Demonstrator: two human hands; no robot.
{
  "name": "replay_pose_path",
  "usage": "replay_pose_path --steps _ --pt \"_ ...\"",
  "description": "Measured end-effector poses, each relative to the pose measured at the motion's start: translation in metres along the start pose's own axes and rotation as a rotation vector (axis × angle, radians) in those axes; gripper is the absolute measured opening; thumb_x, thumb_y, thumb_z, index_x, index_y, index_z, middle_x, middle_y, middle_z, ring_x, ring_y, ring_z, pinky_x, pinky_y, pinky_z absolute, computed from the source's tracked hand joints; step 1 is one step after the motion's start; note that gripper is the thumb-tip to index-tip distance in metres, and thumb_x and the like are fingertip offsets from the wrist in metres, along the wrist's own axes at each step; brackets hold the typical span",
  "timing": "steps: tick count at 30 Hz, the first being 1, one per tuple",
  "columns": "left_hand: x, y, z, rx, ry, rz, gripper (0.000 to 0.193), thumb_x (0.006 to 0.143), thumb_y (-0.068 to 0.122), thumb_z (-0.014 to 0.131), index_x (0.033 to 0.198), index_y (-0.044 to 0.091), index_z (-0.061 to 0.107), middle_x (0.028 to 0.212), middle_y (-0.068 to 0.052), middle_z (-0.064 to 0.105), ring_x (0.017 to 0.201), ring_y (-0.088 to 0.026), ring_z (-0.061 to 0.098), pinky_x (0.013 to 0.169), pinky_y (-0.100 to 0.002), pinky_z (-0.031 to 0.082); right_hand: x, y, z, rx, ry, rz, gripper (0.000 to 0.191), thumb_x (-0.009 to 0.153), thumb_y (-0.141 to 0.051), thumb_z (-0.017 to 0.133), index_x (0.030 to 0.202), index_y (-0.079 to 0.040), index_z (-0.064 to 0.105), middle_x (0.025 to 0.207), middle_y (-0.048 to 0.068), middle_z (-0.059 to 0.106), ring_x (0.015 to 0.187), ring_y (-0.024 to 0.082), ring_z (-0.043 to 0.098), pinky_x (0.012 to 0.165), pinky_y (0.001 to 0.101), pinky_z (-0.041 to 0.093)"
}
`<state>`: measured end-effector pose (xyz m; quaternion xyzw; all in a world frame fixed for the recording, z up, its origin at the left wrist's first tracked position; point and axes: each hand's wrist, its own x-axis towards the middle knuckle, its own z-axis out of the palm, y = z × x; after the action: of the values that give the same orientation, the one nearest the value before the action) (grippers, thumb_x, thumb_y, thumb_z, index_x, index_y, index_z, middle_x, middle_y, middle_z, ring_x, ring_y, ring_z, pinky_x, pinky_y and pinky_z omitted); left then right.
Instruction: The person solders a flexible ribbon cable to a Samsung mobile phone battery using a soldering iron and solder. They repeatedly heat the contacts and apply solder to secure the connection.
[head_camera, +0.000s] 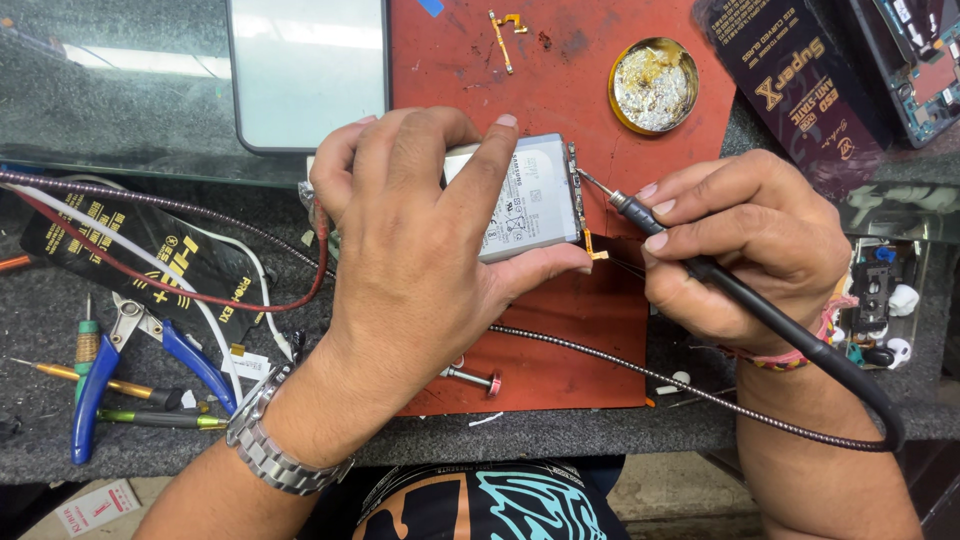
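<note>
Item: metal link wristwatch (268, 452) on the left wrist, nearest the camera, above a dark printed shirt (490, 505) at the bottom edge. Left hand (420, 250): fingers and thumb closed around a silver-grey phone battery (525, 195) with a white label, held tilted just above the red work mat (560, 80); a small orange flex tab (594, 248) hangs at the battery's lower right corner, beside the thumb. Right hand (750, 240): fingers pinched together on the black grip of a soldering iron (640, 213), its thin tip touching the upper right edge of the battery; its black cable (850, 375) loops off to the right past a beaded bracelet (790, 358). On the mat: round brass tin of tip-cleaning residue (654, 85), upper right; a loose gold flex strip (503, 35), top centre. Also present: tablet (306, 70) lying face-up at top left; blue-handled pliers (130, 370) and several small screwdrivers (110, 385) at the left on the grey bench (60, 440); red wire (200, 292) and braided metal cable (620, 365) crossing the bench; opened phone frame (925, 60) at the top right corner.
</note>
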<state>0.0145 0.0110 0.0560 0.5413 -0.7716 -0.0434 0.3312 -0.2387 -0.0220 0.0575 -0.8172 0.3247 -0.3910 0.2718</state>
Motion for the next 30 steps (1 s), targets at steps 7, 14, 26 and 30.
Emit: replay_pose_path --steps 7,14,26,30 --pt "0.001 0.001 0.0 -0.019 0.005 -0.003 0.08 0.079 0.063 0.084 0.129 0.003 0.064 0.118 -0.014 0.055 0.118 -0.034 0.049 0.104 -0.055 0.03 0.0 0.0 0.001 -0.017 0.018 -0.009 0.018 0.075 0.001 0.08 0.088 -0.002 0.068 0.096 0.013 0.063 0.096 0.025 0.072 0.085 0.0317 0.063" --pt "0.0 0.0 0.0 -0.013 -0.001 -0.003 0.081 0.079 0.063 0.084 0.131 0.003 0.063 0.119 -0.014 0.055 0.118 -0.034 0.049 0.104 -0.055 0.03 0.0 0.004 0.004 -0.02 0.019 -0.033 0.017 0.074 0.001 0.08 0.087 -0.002 0.069 0.093 0.012 0.064 0.093 0.025 0.072 0.083 0.032 0.064" --pt "-0.002 -0.002 0.001 0.006 0.001 0.01 0.083 0.081 0.062 0.085 0.135 0.006 0.06 0.121 -0.014 0.055 0.119 -0.033 0.049 0.105 -0.055 0.031 0.001 0.004 0.008 -0.052 0.038 -0.07 0.015 0.074 0.0 0.078 0.084 -0.002 0.068 0.088 0.01 0.064 0.091 0.026 0.073 0.078 0.0315 0.064" --pt "-0.002 -0.002 0.002 0.013 0.003 0.015 0.083 0.081 0.063 0.085 0.136 0.006 0.059 0.122 -0.013 0.055 0.12 -0.033 0.049 0.105 -0.055 0.031 0.0 0.004 0.007 -0.031 0.04 -0.055 0.018 0.073 -0.003 0.081 0.085 -0.002 0.068 0.089 0.01 0.064 0.091 0.025 0.073 0.078 0.031 0.063"
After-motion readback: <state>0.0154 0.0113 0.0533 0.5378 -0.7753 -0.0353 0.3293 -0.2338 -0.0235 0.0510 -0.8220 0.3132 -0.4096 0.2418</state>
